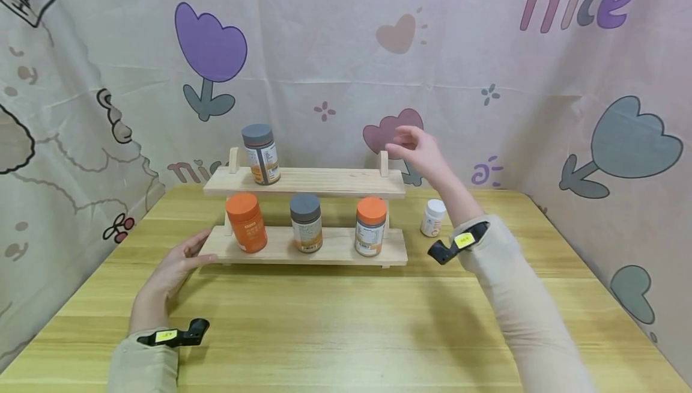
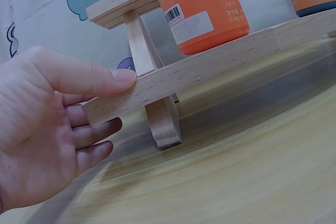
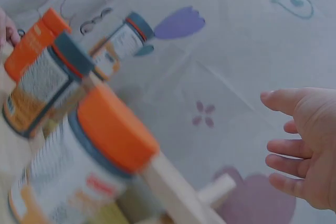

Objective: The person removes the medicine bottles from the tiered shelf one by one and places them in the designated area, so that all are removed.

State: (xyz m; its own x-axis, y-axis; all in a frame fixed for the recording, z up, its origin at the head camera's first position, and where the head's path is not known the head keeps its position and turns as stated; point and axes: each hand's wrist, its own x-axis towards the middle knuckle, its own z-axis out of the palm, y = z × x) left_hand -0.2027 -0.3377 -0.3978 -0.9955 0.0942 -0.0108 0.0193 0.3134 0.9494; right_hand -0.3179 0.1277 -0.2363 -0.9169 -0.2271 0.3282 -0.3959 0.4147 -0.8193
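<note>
A two-tier wooden shelf (image 1: 335, 182) stands on the table. My left hand (image 1: 172, 268) grips the left end of its lower board (image 2: 210, 66), thumb on the board and fingers behind and below it. My right hand (image 1: 424, 151) is raised by the upper board's right end, fingers loosely bent and holding nothing; the right wrist view shows the hand (image 3: 310, 148) apart from the shelf. A grey-capped bottle (image 1: 262, 155) stands at the upper board's left. Below are an orange bottle (image 1: 247, 225), a grey-capped bottle (image 1: 306, 225) and an orange-capped bottle (image 1: 370, 228).
A small white bottle (image 1: 433, 219) stands on the wooden table (image 1: 324, 333) to the right of the shelf, near my right forearm. Upright wooden pegs (image 1: 384, 163) rise at both ends of the upper board. A patterned cloth (image 1: 324, 38) hangs behind and along the sides.
</note>
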